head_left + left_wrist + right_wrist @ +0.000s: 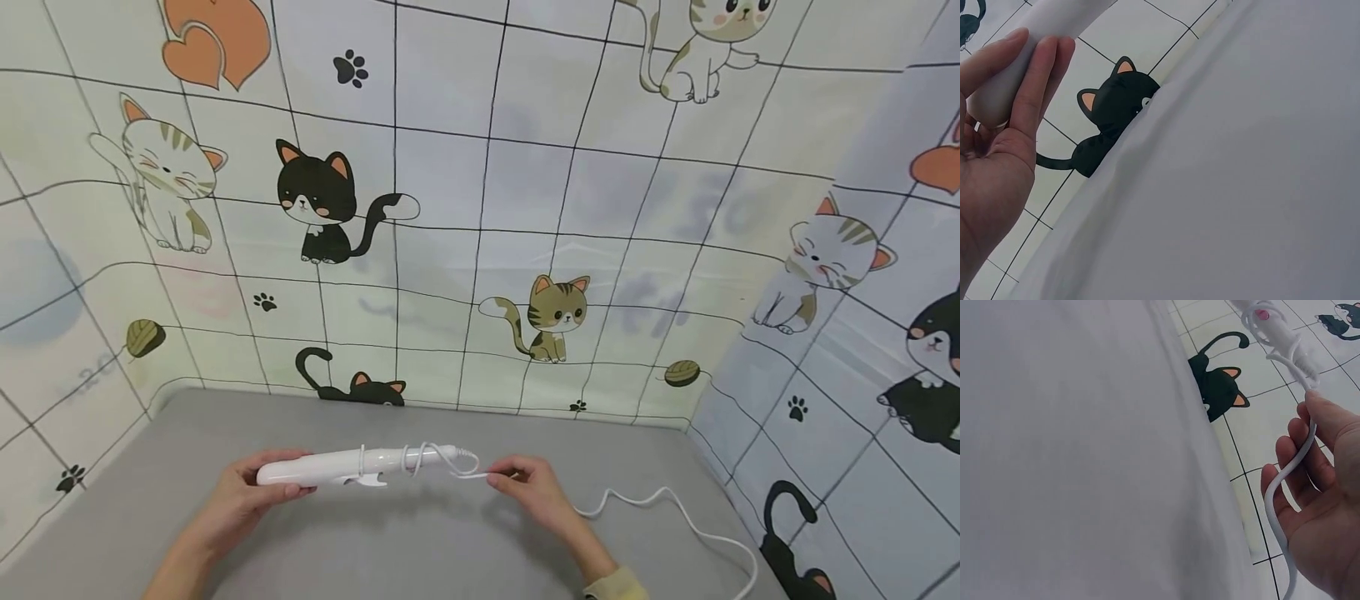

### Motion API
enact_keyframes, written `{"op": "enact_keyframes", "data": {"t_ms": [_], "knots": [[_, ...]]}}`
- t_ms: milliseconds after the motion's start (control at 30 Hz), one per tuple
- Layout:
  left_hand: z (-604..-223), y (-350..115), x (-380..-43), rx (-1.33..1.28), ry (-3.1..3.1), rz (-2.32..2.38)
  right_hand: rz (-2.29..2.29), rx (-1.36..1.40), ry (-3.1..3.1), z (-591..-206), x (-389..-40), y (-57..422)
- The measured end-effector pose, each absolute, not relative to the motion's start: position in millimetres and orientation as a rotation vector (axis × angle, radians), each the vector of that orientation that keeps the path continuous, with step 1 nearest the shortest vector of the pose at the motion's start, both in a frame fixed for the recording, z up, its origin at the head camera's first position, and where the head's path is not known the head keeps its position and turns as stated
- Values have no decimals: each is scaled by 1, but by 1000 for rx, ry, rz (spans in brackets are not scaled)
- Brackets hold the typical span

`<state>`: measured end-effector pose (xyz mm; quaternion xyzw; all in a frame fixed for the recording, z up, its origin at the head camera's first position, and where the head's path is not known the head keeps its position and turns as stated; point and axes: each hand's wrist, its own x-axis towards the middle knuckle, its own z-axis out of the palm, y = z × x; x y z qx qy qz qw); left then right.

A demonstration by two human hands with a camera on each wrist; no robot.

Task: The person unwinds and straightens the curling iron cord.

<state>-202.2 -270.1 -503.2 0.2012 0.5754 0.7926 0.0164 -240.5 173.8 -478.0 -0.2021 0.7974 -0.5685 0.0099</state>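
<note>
A white, rod-shaped hair curling iron is held up over the grey table, nearly level. My left hand grips its thick, rounded end, thumb on one side and fingers on the other, as the left wrist view also shows. A small lever-like piece juts from the underside at mid-length. Loops of white power cord wrap round the narrower end. Just right of that end, my right hand pinches the cord between thumb and index finger. In the right wrist view, a pink button shows near the loops.
The cord's loose length trails over the grey tabletop to the right and out at the bottom edge. A cloth wall printed with cats and grid lines stands behind the table and along both sides.
</note>
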Motion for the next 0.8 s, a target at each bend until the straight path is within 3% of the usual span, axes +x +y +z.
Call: {"op": "enact_keyframes", "data": {"t_ms": [567,800], "knots": [[-506,-296,-194,668,1793,2511,-1924,-283,2691,-489,-261,203],[-503,-302,-192,691,1802,2478,-1740,-522,2679,-491,-260,204]]}}
